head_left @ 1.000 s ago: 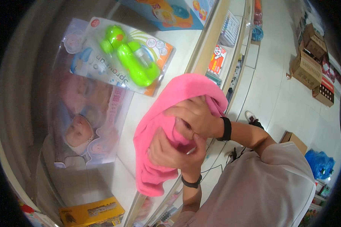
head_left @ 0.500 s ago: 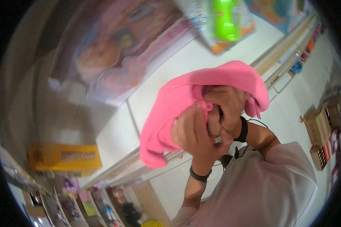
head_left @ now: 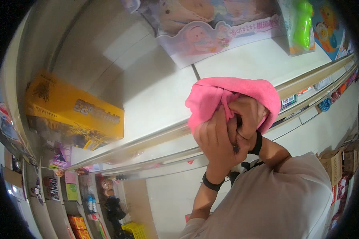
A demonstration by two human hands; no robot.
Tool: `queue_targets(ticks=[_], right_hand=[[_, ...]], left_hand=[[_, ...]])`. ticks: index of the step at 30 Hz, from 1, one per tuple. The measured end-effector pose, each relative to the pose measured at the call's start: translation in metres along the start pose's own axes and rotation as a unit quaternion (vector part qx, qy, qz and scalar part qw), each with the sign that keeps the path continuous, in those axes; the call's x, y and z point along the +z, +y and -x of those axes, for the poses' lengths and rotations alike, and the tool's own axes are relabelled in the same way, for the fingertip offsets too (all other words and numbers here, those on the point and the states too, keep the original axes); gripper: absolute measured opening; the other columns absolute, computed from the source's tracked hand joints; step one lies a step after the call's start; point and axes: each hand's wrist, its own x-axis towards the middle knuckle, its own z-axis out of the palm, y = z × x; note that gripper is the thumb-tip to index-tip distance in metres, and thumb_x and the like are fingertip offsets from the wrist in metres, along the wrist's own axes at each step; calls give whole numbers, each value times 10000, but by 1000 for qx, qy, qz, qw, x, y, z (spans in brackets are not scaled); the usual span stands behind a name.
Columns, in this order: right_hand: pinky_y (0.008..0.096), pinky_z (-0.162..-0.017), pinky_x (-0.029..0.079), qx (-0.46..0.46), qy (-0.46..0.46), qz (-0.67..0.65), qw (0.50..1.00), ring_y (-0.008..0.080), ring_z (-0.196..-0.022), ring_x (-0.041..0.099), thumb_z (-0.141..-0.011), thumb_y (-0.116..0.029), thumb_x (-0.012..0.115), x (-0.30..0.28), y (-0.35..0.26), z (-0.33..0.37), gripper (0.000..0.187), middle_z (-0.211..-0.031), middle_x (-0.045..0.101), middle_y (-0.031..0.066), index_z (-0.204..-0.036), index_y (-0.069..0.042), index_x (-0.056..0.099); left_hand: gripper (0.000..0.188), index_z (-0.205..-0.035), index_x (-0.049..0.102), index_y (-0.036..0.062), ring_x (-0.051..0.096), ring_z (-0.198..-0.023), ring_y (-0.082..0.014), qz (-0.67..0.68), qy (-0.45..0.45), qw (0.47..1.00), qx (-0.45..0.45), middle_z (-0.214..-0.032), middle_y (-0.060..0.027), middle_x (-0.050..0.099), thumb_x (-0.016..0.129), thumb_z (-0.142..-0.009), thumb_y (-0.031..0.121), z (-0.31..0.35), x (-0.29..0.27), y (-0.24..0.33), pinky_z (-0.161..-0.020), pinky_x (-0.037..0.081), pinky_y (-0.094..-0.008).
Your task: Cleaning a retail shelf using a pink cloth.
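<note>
A pink cloth [head_left: 205,95] is bunched up over the edge of a white shelf, in both my hands. My left hand [head_left: 217,139] is closed on its near side, with the fingers pressed into a fold at the middle. Close beside it, my right hand [head_left: 247,115] has its fingers curled into the same fold, under the cloth's far edge. The two hands touch at the wrists. Part of the fingertips is hidden in the folds. Each wrist wears a black band.
Behind the cloth a boxed doll [head_left: 195,44] lies on the white shelf [head_left: 243,59]. Right of it are a packaged green toy [head_left: 303,28] and a blue picture box [head_left: 329,30]. A yellow box [head_left: 75,111] stands at left. Lower shelves with goods and a yellow basket [head_left: 133,230] are lower left.
The cloth has been gathered into a smaller bundle, its left end drawn in towards my hands. The view has swung, so the doll box and yellow box appear further right.
</note>
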Motion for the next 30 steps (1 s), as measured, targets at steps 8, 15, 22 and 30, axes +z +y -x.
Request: queue_targets(ticks=[8, 15, 22, 30], right_hand=[[336, -559, 447, -52, 14, 3, 999, 221, -708, 609, -608, -98, 679, 6, 7, 1, 201, -809, 637, 65, -808, -80, 674], [359, -749, 431, -43, -95, -25, 994, 264, -851, 604, -643, -123, 666, -22, 13, -18, 304, -938, 640, 80, -942, -74, 645], [369, -822, 392, -38, -123, 9, 992, 230, -938, 584, -740, -202, 652, -70, 57, -37, 296, -1010, 627, 43, -1018, -102, 640], [374, -860, 379, -69, -103, 27, 992, 191, -968, 587, -754, -244, 627, -106, 120, -51, 295, -1040, 631, 0, -1025, -127, 639]], left_hand=[[627, -1295, 498, -37, 477, -1119, -380, -16, -28, 999, 26, -1265, -199, 531, 589, -748, 257, 2, -6, 0, -955, 310, -480], [503, -1201, 560, -24, 494, -1125, -357, -19, -53, 998, -33, -1211, -167, 552, 673, -751, 168, -15, -15, 19, -984, 319, -472], [446, -1163, 580, -21, 538, -1037, -346, -40, -54, 997, 34, -1131, -134, 573, 707, -772, 151, -36, 31, 51, -891, 398, -474], [484, -1178, 570, -35, 537, -1007, -345, -28, -70, 996, 47, -1097, -147, 573, 723, -756, 146, -51, 85, 96, -882, 400, -454]])
